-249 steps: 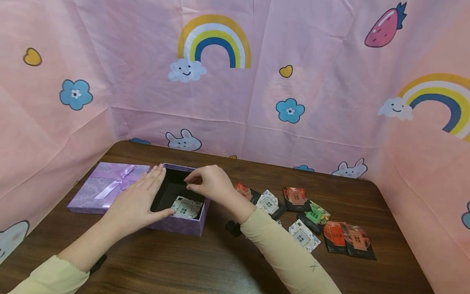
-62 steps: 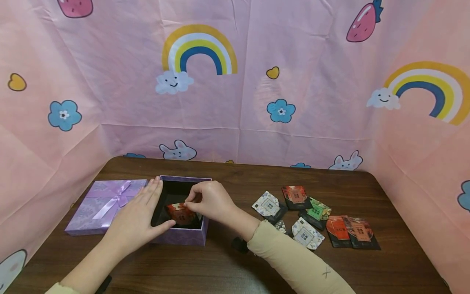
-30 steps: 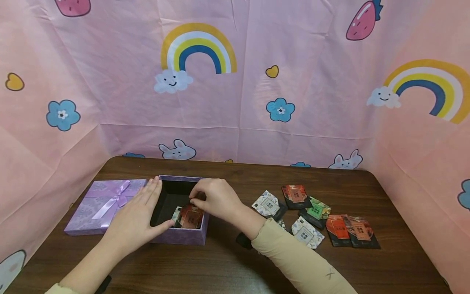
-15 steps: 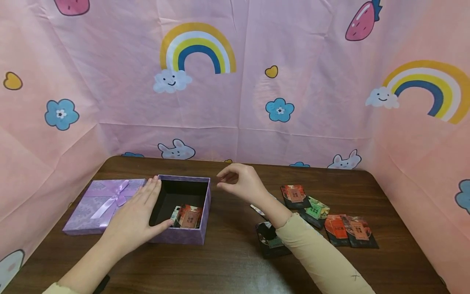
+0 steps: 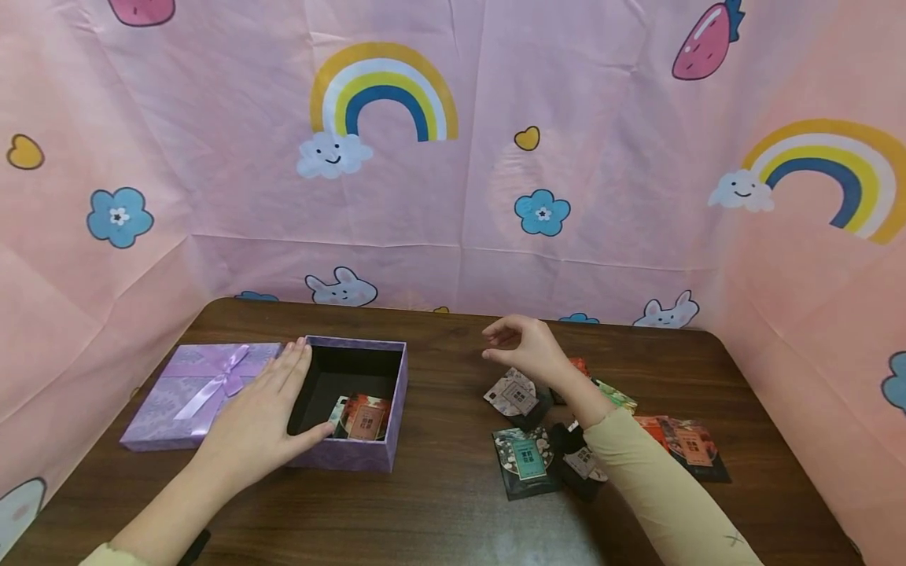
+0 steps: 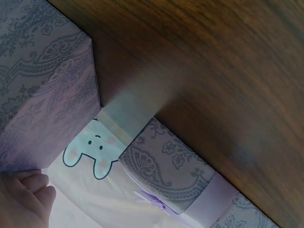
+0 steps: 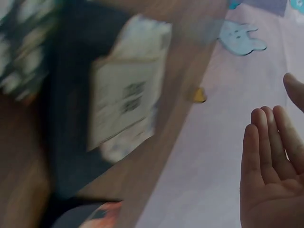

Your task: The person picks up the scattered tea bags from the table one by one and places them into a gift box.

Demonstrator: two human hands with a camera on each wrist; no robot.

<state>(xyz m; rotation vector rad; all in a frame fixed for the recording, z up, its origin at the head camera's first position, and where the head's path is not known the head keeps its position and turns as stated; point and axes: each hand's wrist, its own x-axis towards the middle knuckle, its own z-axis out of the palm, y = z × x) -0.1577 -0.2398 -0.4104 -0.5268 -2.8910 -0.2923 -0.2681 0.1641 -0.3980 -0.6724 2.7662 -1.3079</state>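
My left hand (image 5: 265, 401) lies along the left side of the purple gift box (image 5: 361, 454), fingers straight, thumb over the front rim. In the left wrist view, fingertips (image 6: 40, 187) show beside the patterned box wall (image 6: 61, 109). Inside the black-lined box, a red sachet (image 5: 370, 417) overlaps a pale one (image 5: 337, 413) at the front right. My right hand (image 5: 527, 346) hovers above the loose sachets, holding nothing, its fingers loosely bent. Just below it lies a white-and-black sachet (image 5: 513, 393), blurred in the right wrist view.
The purple lid (image 5: 166, 401) with its ribbon bow (image 5: 230, 384) sits left of the box. A green-labelled sachet (image 5: 527, 460) lies near a darker one (image 5: 586, 464). Red sachets (image 5: 694, 448) lie farther right, partly behind the right sleeve (image 5: 651, 472). Printed cloth (image 5: 460, 196) hangs behind the table.
My right hand has let go of the red sachet, left in the box over the pale one. It has moved right to the loose sachets. My left hand has stayed at the box.
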